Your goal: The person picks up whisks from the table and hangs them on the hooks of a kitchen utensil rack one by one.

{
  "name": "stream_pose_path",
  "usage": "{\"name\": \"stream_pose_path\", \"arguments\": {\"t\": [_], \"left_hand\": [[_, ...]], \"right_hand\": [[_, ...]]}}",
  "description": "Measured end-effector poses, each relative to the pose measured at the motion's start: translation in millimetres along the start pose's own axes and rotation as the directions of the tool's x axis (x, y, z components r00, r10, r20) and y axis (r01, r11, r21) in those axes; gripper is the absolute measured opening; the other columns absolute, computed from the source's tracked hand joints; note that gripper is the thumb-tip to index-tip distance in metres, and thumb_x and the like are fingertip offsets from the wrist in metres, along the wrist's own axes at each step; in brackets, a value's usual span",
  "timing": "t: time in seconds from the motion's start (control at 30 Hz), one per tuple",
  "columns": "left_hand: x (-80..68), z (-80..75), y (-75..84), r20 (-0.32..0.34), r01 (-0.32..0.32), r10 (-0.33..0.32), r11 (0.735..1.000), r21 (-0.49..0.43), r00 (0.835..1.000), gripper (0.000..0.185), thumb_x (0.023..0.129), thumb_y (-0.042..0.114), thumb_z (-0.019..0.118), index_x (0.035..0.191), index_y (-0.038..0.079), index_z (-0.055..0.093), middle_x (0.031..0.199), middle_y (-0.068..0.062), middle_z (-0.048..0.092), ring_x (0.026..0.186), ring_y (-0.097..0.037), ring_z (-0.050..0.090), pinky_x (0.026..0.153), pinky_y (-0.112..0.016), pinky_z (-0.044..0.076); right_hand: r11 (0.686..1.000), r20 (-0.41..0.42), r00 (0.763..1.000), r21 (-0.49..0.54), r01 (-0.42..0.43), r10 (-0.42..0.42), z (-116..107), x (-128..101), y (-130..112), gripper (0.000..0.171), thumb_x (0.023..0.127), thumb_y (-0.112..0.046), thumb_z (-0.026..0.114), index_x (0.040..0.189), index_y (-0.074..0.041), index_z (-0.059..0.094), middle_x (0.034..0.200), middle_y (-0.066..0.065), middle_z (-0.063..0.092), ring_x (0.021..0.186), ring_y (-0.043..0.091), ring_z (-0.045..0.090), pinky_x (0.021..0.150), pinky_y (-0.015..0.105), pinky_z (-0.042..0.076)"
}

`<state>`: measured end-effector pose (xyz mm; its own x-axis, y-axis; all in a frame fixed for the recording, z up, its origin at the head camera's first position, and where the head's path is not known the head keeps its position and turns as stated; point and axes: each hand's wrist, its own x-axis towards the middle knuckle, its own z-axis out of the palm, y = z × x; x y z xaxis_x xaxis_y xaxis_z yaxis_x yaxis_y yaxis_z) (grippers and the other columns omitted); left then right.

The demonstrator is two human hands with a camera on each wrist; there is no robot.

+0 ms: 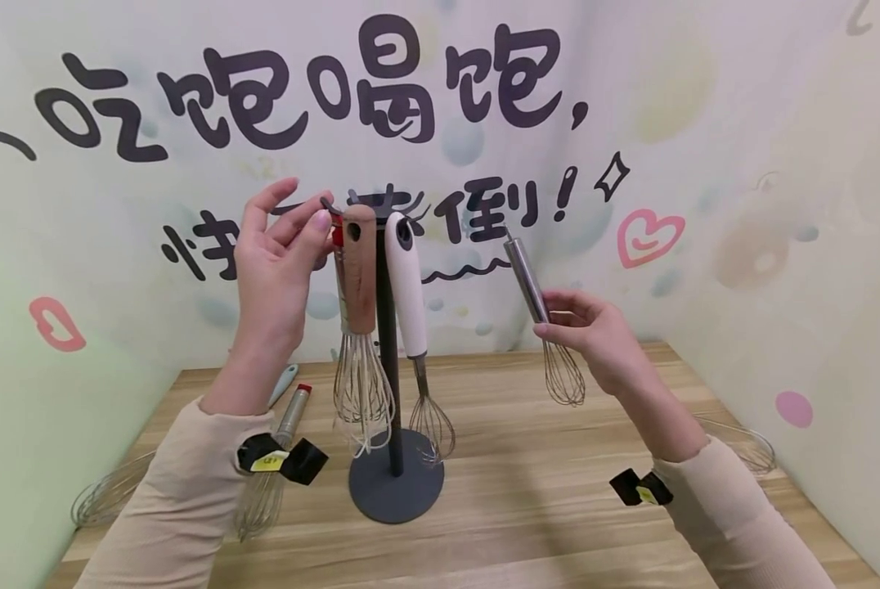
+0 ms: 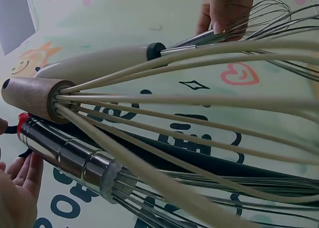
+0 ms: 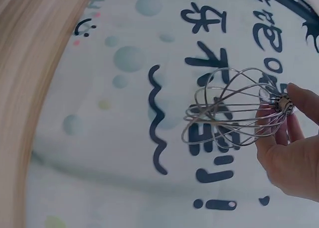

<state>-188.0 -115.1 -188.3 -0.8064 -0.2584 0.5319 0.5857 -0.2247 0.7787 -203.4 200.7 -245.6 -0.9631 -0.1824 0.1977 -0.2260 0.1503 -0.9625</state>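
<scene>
My right hand point(image 1: 594, 335) holds a small steel whisk point(image 1: 527, 278) where its handle meets the wires, tilted with the wires down. At the left, my left hand point(image 1: 274, 254) pinches a hook at the top of a dark whisk stand point(image 1: 396, 491) between thumb and finger. From the stand hang a whisk with a wooden handle point(image 1: 361, 270) and cream wires, a white-handled whisk point(image 1: 406, 286), and a steel-handled whisk point(image 2: 70, 153) with a red end, partly behind the wooden one. In the right wrist view the held whisk's wire loops point(image 3: 224, 113) point left.
Behind my left sleeve lie a red-ended steel whisk point(image 1: 293, 413) and a light blue handle point(image 1: 284, 383). Wire loops point(image 1: 109, 495) show at the far left, others point(image 1: 752, 446) by my right sleeve. A printed backdrop point(image 1: 764, 123) stands behind the wooden table point(image 1: 499, 540).
</scene>
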Motion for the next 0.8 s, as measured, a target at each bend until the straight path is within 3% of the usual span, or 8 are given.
{"name": "stream_pose_path", "arguments": {"t": [0.17,0.43,0.57,0.8], "left_hand": [[1.6,-4.5,-1.6,0.023,0.002,-0.002,1.0,-0.015,1.0,0.037,0.092,0.008,0.06,0.126,0.014,0.047,0.101,0.01,0.072,0.085,-0.003,0.068,0.073,-0.016,0.054],[1.6,-7.9,-0.2,0.046,0.03,-0.029,0.999,-0.024,0.999,0.041,0.092,0.01,0.06,0.13,0.012,0.045,0.107,0.008,0.071,0.093,-0.004,0.068,0.081,-0.017,0.055],[1.7,-7.5,0.6,0.024,0.031,-0.03,0.999,-0.04,0.999,0.041,0.091,0.008,0.062,0.128,0.012,0.047,0.108,0.002,0.068,0.091,-0.006,0.067,0.082,-0.018,0.056],[0.8,-4.2,3.9,-0.045,-0.051,0.048,0.997,-0.062,0.998,0.036,0.086,-0.005,0.064,0.116,0.012,0.055,0.099,-0.001,0.064,0.09,-0.011,0.064,0.083,-0.019,0.056]], "right_hand": [[1.0,0.017,1.0,-0.014,0.024,-0.024,10.8,-3.7,-12.3,0.035,0.083,0.003,0.067,0.104,-0.024,0.063,0.093,-0.015,0.065,0.088,0.002,0.063,0.078,0.016,0.052],[0.998,0.025,0.999,-0.048,0.039,-0.038,23.5,-9.1,-30.7,0.04,0.083,0.001,0.068,0.122,-0.005,0.058,0.093,-0.014,0.065,0.092,0.003,0.062,0.079,0.017,0.051],[0.997,0.042,0.998,-0.055,0.053,-0.051,27.3,-10.8,-36.9,0.042,0.083,0.001,0.068,0.124,-0.002,0.057,0.094,-0.013,0.065,0.093,0.005,0.062,0.079,0.018,0.052],[0.995,0.06,0.995,-0.064,0.077,-0.073,34.1,-11.4,-42.7,0.041,0.083,0.0,0.069,0.122,-0.006,0.06,0.096,-0.011,0.065,0.093,0.006,0.062,0.078,0.019,0.053]]}}
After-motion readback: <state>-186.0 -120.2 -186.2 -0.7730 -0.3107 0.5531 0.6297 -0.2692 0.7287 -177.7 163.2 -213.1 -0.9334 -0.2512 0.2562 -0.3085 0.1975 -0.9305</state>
